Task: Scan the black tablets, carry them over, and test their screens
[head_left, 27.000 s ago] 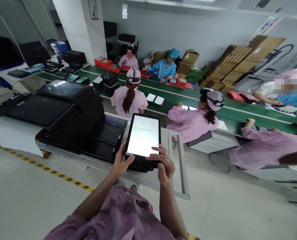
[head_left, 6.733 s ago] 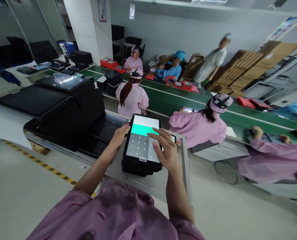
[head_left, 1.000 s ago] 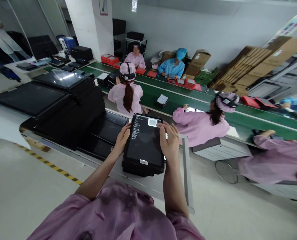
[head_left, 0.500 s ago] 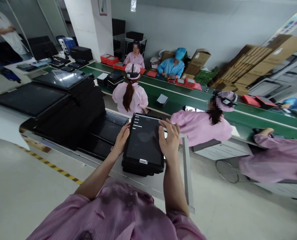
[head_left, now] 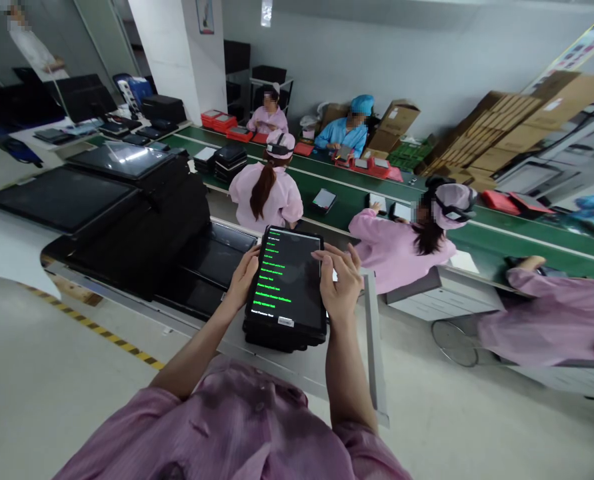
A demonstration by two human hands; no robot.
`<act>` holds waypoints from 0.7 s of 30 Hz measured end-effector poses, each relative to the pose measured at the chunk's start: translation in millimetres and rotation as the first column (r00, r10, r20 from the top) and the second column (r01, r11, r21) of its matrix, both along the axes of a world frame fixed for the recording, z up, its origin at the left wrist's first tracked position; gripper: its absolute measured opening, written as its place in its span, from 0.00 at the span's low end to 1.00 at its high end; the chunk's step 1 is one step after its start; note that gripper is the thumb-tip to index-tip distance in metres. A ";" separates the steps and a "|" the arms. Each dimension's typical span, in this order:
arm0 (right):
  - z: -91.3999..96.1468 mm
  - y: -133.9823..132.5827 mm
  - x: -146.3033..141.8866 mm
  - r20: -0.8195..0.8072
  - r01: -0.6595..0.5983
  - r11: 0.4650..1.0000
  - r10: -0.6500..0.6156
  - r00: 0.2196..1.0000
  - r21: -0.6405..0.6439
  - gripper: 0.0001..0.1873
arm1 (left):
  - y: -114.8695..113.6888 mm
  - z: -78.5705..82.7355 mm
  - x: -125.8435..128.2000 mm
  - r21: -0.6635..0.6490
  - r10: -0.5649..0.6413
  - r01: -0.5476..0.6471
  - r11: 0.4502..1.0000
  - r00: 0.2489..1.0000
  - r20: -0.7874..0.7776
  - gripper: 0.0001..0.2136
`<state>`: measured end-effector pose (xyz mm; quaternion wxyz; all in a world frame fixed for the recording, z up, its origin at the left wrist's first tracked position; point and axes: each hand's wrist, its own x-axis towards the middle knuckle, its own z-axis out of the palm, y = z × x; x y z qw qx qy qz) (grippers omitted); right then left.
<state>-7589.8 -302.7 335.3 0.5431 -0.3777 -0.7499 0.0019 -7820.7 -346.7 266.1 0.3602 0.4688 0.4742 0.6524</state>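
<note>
A black tablet (head_left: pixel 291 283) lies on top of a stack of dark devices in front of me, its lit screen listing several test names in green and white. My left hand (head_left: pixel 244 277) grips the tablet's left edge, fingers along the side and partly hidden. Over the right side of the screen is my right hand (head_left: pixel 341 283), fingers apart, with the index fingertip at the glass near the upper right edge. A small white label (head_left: pixel 285 322) sits on the tablet's near edge.
Large black tablets or panels (head_left: pixel 107 233) are piled to my left. A cart rail (head_left: pixel 375 347) runs by my right arm. Beyond, co-workers in pink (head_left: pixel 267 190) and a person in blue (head_left: pixel 347 133) sit along a green conveyor bench (head_left: pixel 304 177). Cardboard boxes (head_left: pixel 537 127) lean at the back right.
The screen has gone from a short white menu to a long, mostly green list. My right fingers shifted slightly; my left hand stayed. The co-worker at right moved an arm over devices on the bench.
</note>
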 end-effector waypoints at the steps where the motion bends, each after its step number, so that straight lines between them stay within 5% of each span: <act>1: -0.7 0.6 0.3 -0.001 -0.006 1.000 0.006 1.000 0.014 0.19 | 0.2 0.1 -0.2 0.000 0.001 -0.001 1.000 1.000 0.000 0.29; 8: 0.1 -0.2 -0.4 0.065 -0.014 1.000 0.014 0.998 -0.004 0.17 | -2.6 1.3 1.2 -0.016 0.041 -0.042 0.999 0.999 -0.020 0.28; 12: -1.6 -3.0 8.9 -0.037 0.132 0.988 -0.135 0.990 -0.078 0.20 | -6.3 8.4 -2.9 0.074 0.211 -0.199 0.977 0.942 -0.260 0.23; 14: -6.7 -0.6 21.3 -0.084 0.162 0.961 -0.185 0.979 -0.224 0.24 | -7.4 14.8 -4.2 0.121 0.276 -0.249 0.961 0.878 -0.391 0.21; 16: -14.1 2.7 36.8 -0.101 0.050 0.886 -0.109 0.989 -0.460 0.29 | -7.9 22.5 -2.7 0.146 0.295 -0.256 0.956 0.821 -0.489 0.19; 19: -25.6 3.6 57.6 -0.272 -0.244 0.627 0.053 0.961 -0.740 0.31 | -6.3 34.9 4.6 0.169 0.250 -0.185 0.968 0.755 -0.606 0.17; 21: -31.5 0.3 66.6 -0.446 -0.404 0.465 0.021 0.895 -0.788 0.30 | -2.7 42.4 10.4 0.160 0.184 -0.103 0.982 0.729 -0.660 0.17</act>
